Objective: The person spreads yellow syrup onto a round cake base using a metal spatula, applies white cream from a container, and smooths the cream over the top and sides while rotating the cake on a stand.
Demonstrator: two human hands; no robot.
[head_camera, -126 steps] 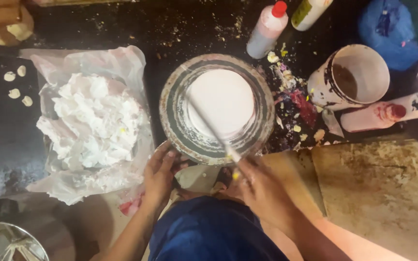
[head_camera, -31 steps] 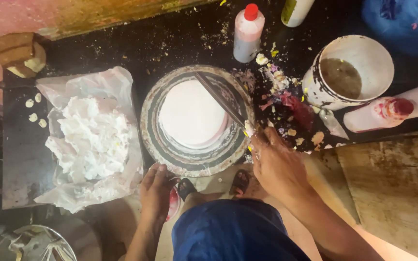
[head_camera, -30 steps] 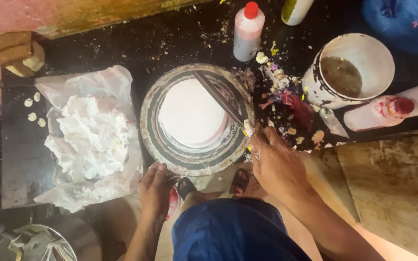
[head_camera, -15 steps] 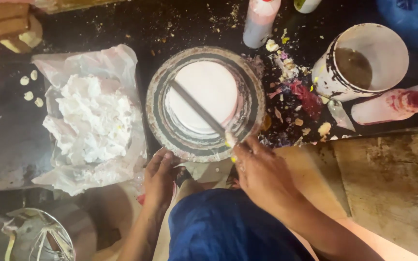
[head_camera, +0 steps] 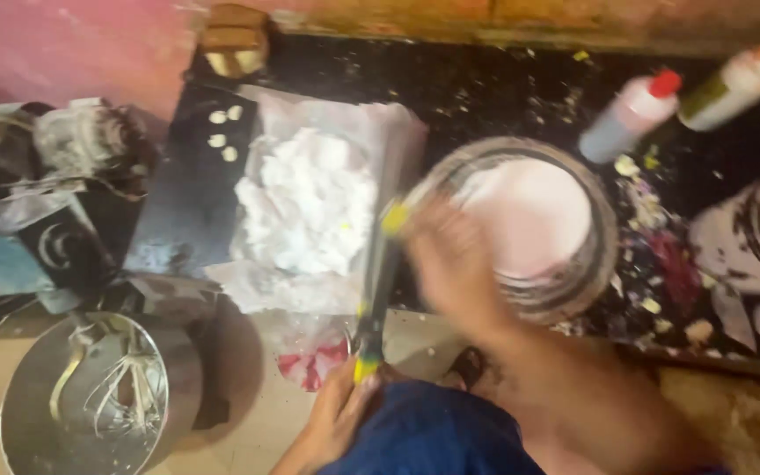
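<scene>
Both grips on spatula (head_camera: 378, 281); white icing heap (head_camera: 310, 207) left, turntable (head_camera: 529, 224) right.

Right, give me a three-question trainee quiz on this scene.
1. True or false: both hands touch the long spatula.
2. What lies on the plastic sheet left of the round stand? A) white paste B) red petals C) bottles
3. Fill in: the metal bowl at lower left holds a wire ____.

Key:
1. True: left hand at its lower end, right hand at its upper end, though blurred.
2. A, the white paste.
3. Whisk.
</scene>
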